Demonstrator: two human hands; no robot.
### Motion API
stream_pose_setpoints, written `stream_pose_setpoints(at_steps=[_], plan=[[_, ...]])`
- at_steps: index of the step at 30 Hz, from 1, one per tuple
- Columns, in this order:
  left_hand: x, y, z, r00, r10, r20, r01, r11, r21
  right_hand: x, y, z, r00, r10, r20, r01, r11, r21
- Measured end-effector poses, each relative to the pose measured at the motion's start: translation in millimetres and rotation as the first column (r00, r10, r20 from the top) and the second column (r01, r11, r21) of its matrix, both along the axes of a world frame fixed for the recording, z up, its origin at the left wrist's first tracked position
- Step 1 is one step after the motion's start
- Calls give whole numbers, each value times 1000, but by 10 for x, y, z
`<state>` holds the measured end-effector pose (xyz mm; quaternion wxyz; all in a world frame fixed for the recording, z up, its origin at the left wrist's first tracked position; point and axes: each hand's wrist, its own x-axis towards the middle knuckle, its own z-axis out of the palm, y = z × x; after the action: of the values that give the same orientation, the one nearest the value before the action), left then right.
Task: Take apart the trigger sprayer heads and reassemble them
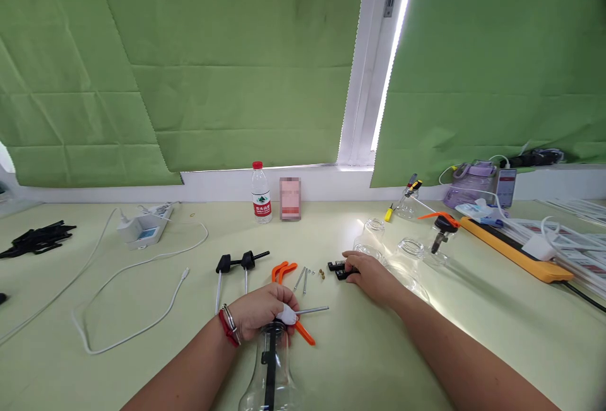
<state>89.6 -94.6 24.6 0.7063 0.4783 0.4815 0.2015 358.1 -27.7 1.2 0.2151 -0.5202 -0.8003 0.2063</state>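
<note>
My left hand is closed on a white piece, at the black-collared neck of a clear glass vessel. A metal rod sticks out to the right of these fingers. Down the vessel runs a black strip. My right hand pinches black parts with a small spring on the table; the fingers hide some of them. Between the hands lie orange levers, two long screws and small brass-coloured pieces. Another orange lever shows below the left hand.
Black fittings on metal rods lie to the left, near a white cable and a power strip. A water bottle stands at the back. Glass jars, an orange-levered glass piece and an orange bar are on the right.
</note>
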Motion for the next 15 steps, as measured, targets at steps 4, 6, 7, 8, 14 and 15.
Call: stream_pose_setpoints(at_steps=[4, 6, 7, 8, 14, 15], plan=[[-13, 11, -28, 1000, -3, 16, 3, 1000, 4, -32, -11, -12, 1000, 7, -22, -7, 1000, -7], [-19, 15, -41, 1000, -8, 29, 7, 1000, 14, -57, -17, -32, 1000, 4, -30, -5, 1000, -13], [-21, 17, -45, 999, -12, 34, 12, 1000, 17, -72, -20, -43, 999, 14, -35, -15, 1000, -13], [-22, 18, -47, 999, -16, 36, 15, 1000, 17, -87, -23, -55, 999, 37, -37, -37, 999, -11], [-5, 7, -11, 999, -18, 27, 17, 1000, 15, -150, -4, -135, 977, 210, 42, -211, 977, 26], [-2, 3, -1, 1000, -20, 24, 20, 1000, 14, -152, 2, -151, 977, 206, 53, -208, 978, 34]])
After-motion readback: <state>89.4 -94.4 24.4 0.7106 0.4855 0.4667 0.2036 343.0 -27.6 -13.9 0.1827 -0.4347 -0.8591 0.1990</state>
